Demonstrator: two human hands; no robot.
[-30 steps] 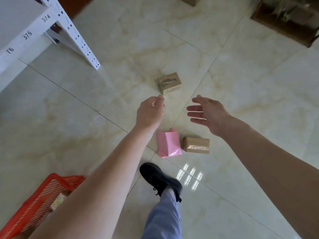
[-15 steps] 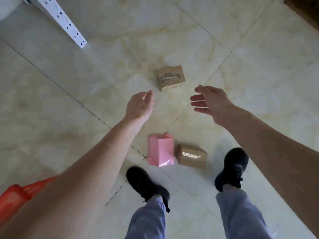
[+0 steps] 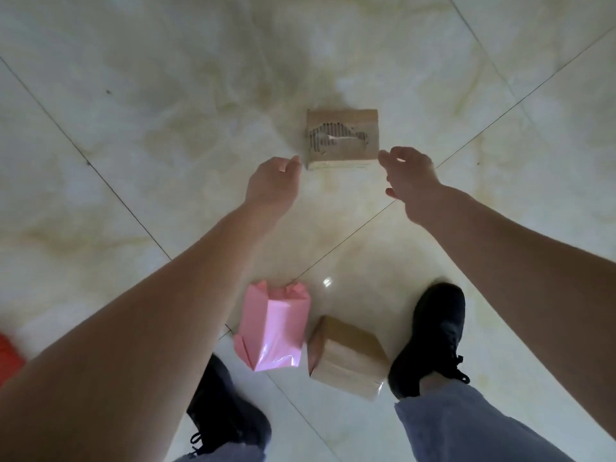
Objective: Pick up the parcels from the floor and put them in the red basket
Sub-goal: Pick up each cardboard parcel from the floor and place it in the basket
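Three parcels lie on the tiled floor (image 3: 133,161): a torn box (image 3: 342,138) ahead, and a pink packet (image 3: 271,331) touching a plain box (image 3: 346,355) between my shoes. My left hand (image 3: 271,185) and right hand (image 3: 411,176) flank the torn box, fingers loosely curled, gripping nothing. A sliver of the red basket (image 3: 8,356) shows at the left edge.

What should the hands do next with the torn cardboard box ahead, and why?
Probably close both hands onto the torn cardboard box and lift it. The left hand and right hand already flank its near corners, fingers loosely curled, holding nothing, and the box lies flat on the tiled floor.
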